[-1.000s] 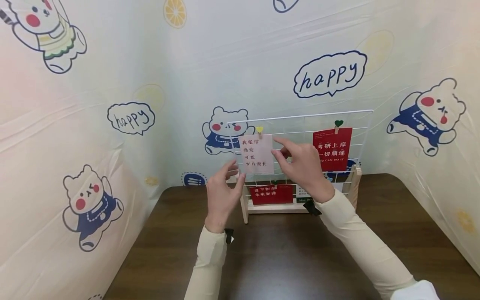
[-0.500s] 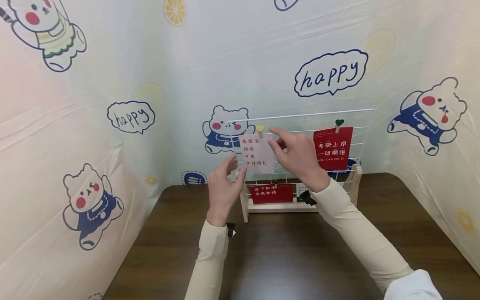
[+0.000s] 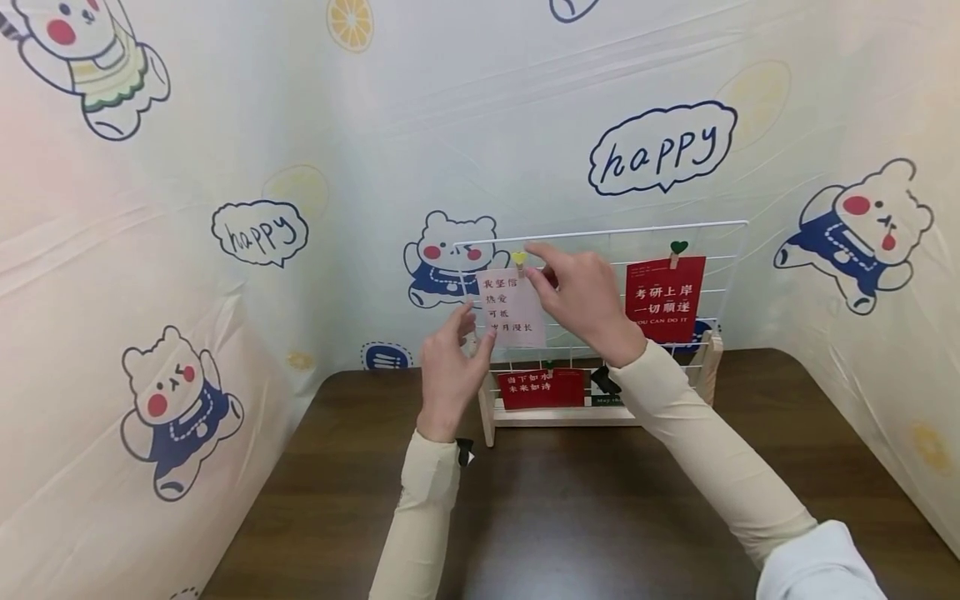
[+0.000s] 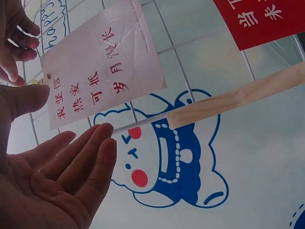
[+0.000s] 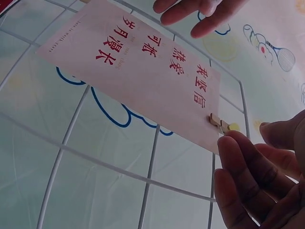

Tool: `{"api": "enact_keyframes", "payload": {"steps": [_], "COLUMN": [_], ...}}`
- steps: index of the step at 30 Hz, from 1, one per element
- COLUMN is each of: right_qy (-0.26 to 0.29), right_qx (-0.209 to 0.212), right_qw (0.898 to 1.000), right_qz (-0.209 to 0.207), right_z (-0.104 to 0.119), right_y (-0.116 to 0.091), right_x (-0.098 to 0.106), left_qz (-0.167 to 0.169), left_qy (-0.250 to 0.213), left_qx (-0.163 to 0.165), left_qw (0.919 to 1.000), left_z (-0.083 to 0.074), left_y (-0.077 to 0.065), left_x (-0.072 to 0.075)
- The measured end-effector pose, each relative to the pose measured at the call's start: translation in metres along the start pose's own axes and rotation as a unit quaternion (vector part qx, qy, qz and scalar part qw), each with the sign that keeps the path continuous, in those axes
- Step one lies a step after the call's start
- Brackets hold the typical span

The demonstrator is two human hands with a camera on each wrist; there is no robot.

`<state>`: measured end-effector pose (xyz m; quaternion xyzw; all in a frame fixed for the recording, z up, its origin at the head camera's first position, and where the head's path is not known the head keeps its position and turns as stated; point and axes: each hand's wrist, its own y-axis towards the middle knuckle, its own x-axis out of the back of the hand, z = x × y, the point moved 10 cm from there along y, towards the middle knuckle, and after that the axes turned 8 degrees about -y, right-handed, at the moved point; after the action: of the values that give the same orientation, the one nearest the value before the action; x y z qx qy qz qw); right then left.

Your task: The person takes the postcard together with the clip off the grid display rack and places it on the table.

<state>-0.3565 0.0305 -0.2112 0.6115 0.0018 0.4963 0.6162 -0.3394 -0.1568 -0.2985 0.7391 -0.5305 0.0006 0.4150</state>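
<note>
A pale pink card [image 3: 510,310] with red characters hangs on a white wire grid [image 3: 609,227], under a small wooden clothespin [image 5: 220,124] with a yellow heart. My right hand [image 3: 587,302] is at the card's upper right. In the right wrist view its fingertips [image 5: 230,139] lie right by the clothespin, with the thumb apart from them. My left hand [image 3: 454,367] is at the card's lower left, fingers extended and thumb spread. In the left wrist view, the left fingertips [image 4: 106,131] come near the card's edge. Neither hand grips anything.
The grid stands in a wooden base [image 3: 570,419] on a dark brown table [image 3: 570,500]. A red card [image 3: 667,308] hangs at the right under a green heart clothespin [image 3: 678,247]. Lower down hangs another red card [image 3: 543,390]. Behind is a printed curtain [image 3: 480,125].
My right hand has moved left and slightly up, from the card's right edge to the yellow heart clothespin. My left hand has shifted slightly; the card hangs in the same place.
</note>
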Motion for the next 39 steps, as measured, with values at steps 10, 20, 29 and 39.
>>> {"api": "enact_keyframes", "payload": {"steps": [10, 20, 29, 39], "right_qy": [-0.039, -0.094, -0.089, -0.098], "right_qx": [-0.015, -0.015, -0.014, -0.025], "right_qw": [0.998, 0.992, 0.993, 0.991], "right_qz": [0.037, 0.078, 0.074, 0.084], "right_z": [-0.001, 0.002, 0.005, 0.003], "right_y": [0.012, 0.020, 0.027, 0.029], "right_x": [-0.011, -0.022, -0.022, -0.024], "left_qz": [0.007, 0.017, 0.029, 0.018], "left_qy": [-0.009, -0.016, -0.014, -0.021], "left_qx": [0.013, 0.016, 0.007, 0.010], "left_qw": [0.9999, 0.9996, 0.9995, 0.9996], "left_z": [0.005, 0.008, 0.007, 0.007], "left_y": [0.005, 0.010, 0.015, 0.017], "left_x": [-0.005, -0.010, -0.014, -0.014]}}
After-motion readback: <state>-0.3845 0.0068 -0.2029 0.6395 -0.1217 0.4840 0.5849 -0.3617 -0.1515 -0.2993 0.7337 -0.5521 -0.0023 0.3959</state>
